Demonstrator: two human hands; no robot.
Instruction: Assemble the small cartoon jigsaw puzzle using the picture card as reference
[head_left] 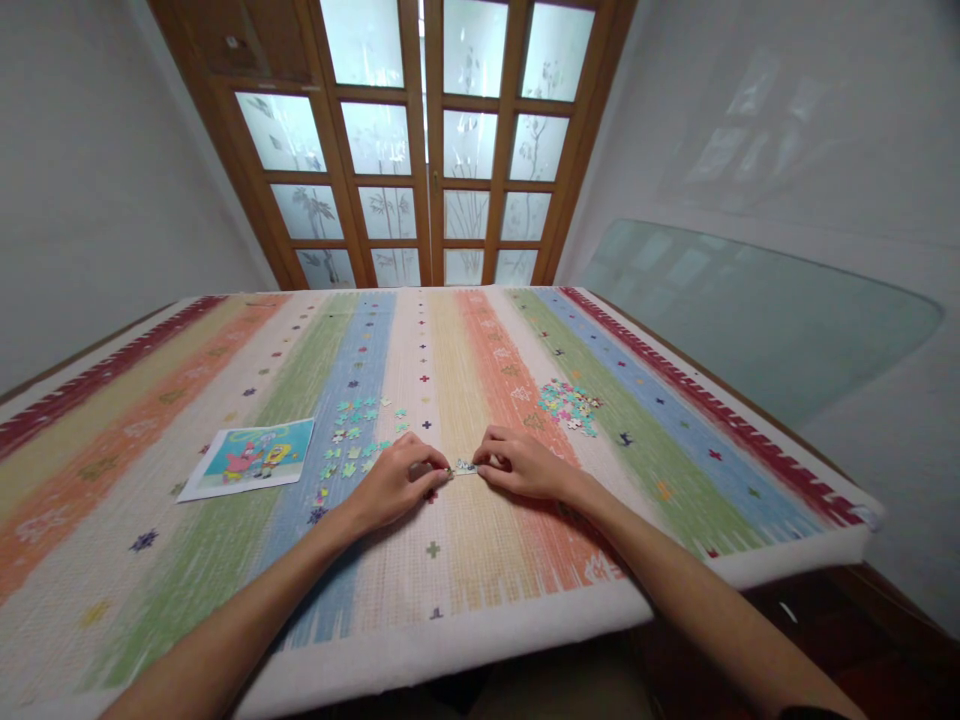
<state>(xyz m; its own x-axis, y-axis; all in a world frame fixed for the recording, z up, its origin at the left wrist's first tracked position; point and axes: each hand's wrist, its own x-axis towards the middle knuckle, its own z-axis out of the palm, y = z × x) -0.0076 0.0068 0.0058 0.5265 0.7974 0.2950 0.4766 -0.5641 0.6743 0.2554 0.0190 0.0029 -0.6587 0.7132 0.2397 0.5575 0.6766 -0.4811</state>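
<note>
My left hand (395,482) and my right hand (520,463) meet at the middle of the table, fingers pinched together. Between their fingertips lie small joined puzzle pieces (464,467), pale blue and white, resting on the striped cloth (465,560). Each hand pinches one end of them. A loose group of turquoise puzzle pieces (355,438) lies just left of my left hand. A second pile of mixed pink and teal pieces (570,405) sits beyond my right hand.
A cartoon reference picture (251,456) lies flat at the left. The table's front edge (450,655) is close to me. Wooden glass-paned doors (427,150) stand behind the table, and a glass sheet (750,310) leans on the right wall.
</note>
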